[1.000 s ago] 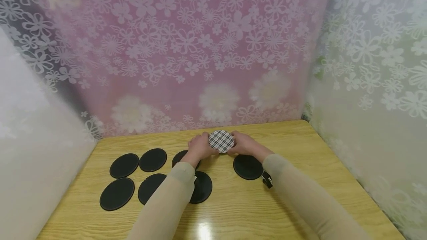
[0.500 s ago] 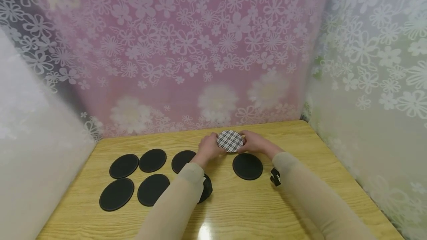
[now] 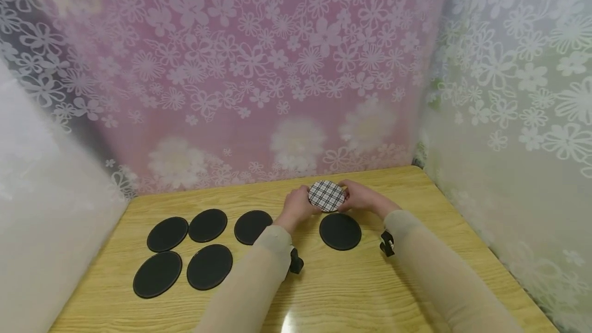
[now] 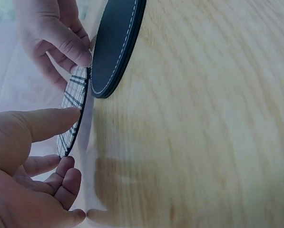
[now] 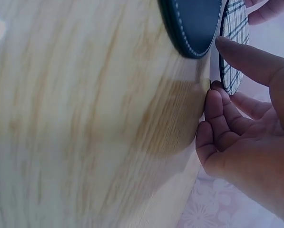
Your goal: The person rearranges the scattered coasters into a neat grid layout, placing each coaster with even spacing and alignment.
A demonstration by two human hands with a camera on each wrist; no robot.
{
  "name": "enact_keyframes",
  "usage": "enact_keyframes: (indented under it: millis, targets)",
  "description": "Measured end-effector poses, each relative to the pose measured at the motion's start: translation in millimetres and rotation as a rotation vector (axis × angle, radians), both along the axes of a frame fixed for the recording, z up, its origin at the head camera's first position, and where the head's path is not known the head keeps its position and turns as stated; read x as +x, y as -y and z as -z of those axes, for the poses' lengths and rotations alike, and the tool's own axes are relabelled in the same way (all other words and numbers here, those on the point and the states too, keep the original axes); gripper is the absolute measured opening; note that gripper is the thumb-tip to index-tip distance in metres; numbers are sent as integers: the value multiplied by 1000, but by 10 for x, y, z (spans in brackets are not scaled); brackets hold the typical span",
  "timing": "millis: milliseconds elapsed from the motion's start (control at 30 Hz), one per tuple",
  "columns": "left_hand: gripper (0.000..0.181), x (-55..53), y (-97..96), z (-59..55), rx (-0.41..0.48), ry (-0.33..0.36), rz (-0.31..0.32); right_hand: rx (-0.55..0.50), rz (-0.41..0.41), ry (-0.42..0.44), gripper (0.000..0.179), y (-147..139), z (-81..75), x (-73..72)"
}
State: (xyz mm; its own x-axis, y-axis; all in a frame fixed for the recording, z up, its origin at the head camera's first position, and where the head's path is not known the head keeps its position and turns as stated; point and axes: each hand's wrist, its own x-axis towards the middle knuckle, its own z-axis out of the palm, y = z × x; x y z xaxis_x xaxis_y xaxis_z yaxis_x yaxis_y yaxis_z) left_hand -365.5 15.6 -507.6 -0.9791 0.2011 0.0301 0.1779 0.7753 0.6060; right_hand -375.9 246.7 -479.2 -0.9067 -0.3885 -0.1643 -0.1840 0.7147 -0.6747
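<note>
A round coaster with a white and black plaid face (image 3: 326, 196) is held between both hands near the table's back edge. My left hand (image 3: 297, 207) pinches its left rim; in the left wrist view the thumb lies on the plaid face and fingers curl at the lower edge. Opposite, my right hand (image 3: 363, 198) grips the right rim between thumb and fingers. Just in front of it a black coaster (image 3: 340, 232) lies flat on the table. White stitching runs round that black coaster (image 5: 197, 23) in the right wrist view.
On the wooden table (image 3: 351, 292), several more black coasters lie to the left, including one at the front left (image 3: 158, 274) and one beside the left sleeve (image 3: 253, 226). A pink flowered curtain (image 3: 259, 117) hangs behind; a pale flowered sheet (image 3: 518, 143) hangs on the right.
Both hands have carried the plaid coaster to the right, to just behind the lone black coaster. The left sleeve now covers a black coaster that showed earlier.
</note>
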Motion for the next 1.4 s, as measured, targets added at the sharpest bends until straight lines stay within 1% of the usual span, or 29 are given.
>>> enact_keyframes:
  millis: [67,133,167,333,400,533,667,800,933,1067,1167,1400]
  targets:
    - [67,6,-23,-17,-10,-11,1,1,2,0,84,-22,-16,5]
    - [60,167,-43,-224,-27,3,1,1,0,6,83,-38,-29,11]
    - [59,197,-49,-256,-39,-2,0,3,-3,6,83,-43,-33,13]
    - [54,223,-79,-255,-140,-17,-13,13,-8,5,81,-43,-31,8]
    - [52,222,-81,-245,-166,-21,-19,16,-14,2,80,-32,-28,1]
    - [48,208,-66,-217,-181,-28,-23,22,-25,-2,78,-17,-24,-9]
    - [46,195,-63,-207,-185,-27,-15,62,-38,-13,77,-29,-23,-18]
    - [43,190,-81,-210,-219,-15,-1,98,-71,-26,70,-66,-19,-34]
    - [47,194,-93,-219,-254,3,15,75,-93,-11,65,-124,-24,-41]
    - [49,211,-94,-231,-248,12,27,30,-78,26,67,-171,-31,-35]
    - [48,214,-89,-219,-229,11,35,1,-52,53,68,-186,-33,-29]
    - [44,224,-73,-230,-200,10,49,-18,-29,75,67,-185,-33,-15]
